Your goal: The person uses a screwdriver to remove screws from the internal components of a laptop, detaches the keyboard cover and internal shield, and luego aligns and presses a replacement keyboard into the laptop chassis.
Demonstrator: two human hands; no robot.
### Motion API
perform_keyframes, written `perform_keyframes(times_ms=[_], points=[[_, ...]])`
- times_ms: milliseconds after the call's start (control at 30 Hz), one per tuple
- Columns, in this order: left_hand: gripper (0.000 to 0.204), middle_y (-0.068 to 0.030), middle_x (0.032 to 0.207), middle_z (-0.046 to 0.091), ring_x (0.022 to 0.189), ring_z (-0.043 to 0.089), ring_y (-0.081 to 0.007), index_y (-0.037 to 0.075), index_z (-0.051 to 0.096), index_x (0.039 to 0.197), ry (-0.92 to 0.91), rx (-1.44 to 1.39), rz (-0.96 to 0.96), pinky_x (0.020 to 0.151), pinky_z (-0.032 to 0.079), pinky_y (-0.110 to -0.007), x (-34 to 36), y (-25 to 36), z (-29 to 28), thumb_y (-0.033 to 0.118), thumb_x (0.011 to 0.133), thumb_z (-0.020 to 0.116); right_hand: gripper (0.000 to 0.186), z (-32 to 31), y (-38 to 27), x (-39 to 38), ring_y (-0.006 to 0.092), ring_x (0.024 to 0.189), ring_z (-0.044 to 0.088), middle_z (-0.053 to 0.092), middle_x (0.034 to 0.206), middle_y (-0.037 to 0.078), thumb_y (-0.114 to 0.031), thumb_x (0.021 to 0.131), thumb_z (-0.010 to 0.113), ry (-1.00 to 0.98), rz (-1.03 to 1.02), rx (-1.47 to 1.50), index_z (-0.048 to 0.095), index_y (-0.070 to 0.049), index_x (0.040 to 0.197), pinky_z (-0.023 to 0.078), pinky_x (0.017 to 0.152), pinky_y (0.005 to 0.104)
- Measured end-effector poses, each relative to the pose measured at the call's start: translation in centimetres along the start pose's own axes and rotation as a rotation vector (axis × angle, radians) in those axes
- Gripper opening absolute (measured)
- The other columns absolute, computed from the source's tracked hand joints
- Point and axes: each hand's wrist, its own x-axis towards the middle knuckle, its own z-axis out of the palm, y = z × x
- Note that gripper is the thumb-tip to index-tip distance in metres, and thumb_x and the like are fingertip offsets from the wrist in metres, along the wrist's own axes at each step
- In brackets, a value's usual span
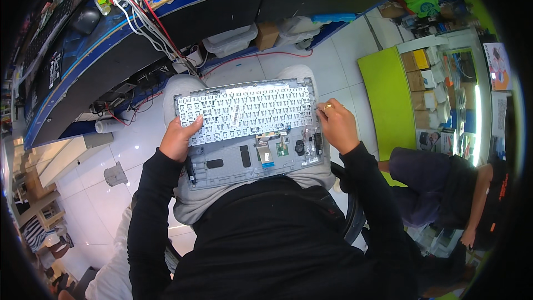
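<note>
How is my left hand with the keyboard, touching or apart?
Touching: the head view shows the left hand with its thumb laid over the left end of the keyboard.

A laptop casing [227, 176] lies on the lap [208, 203], keyboard plate [266, 106] toward its far edge, left hand [179, 139] at its left edge, right hand [340, 126] at its right.

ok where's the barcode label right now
In the head view, the barcode label is on the keyboard, just left of its middle, to the right of the left hand.
</note>
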Motion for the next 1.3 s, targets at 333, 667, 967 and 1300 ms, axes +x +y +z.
perform_keyframes(times_ms=[333,667,967,1300], points=[[0.036,-0.0137,0.122,0.074,0.106,0.072,-0.0193,-0.006,0.06,0.133,0.017,-0.017,-0.012,0.097,0.055,-0.033,-0.2,0.1,0.3,0.015,0.104,0.067,0.007,2.2,-0.1,2.2,0.0352,0.08,0.07,0.065,0.092,0.01,-0.007,0.089,0.068,-0.001,-0.024,-0.043,0.074,-0.003,0.089,0.057,0.071,0.0463],[0.034,-0.013,0.123,0.073,0.108,0.07,-0.0177,-0.007,0.062,0.131,0.028,0.034,-0.008,0.099,0.054,-0.033,-0.4,0.7,0.9,0.015,0.105,0.065,0.007,0.7,-1.8,4.6,0.0417,0.087,0.067,0.062,0.101,0.018,-0.006,0.098,0.059,-0.111,-0.003,-0.191,0.063,-0.001,0.101,0.054,0.074,0.0514],[0.035,-0.0123,0.124,0.073,0.111,0.069,-0.0188,-0.006,0.062,0.132,-0.019,0.014,-0.017,0.101,0.053,-0.034,0.0,0.7,0.3,0.017,0.105,0.066,0.012,-2.4,-17.5,28.7,0.0409,0.086,0.067,0.069,0.093,0.02,-0.008,0.09,0.063,0.514,-0.637,0.021,0.067,-0.001,0.1,0.054,0.076,0.0506],[0.038,-0.0128,0.127,0.072,0.116,0.068,-0.0208,-0.005,0.062,0.135,-0.047,0.0,-0.003,0.104,0.052,-0.037,-0.9,0.8,-0.1,0.018,0.105,0.066,0.014,-5.5,-14.3,23.7,0.033,0.075,0.066,0.068,0.086,0.015,-0.018,0.095,0.073,0.505,-0.538,0.116,0.071,-0.004,0.093,0.052,0.07,0.0421]])
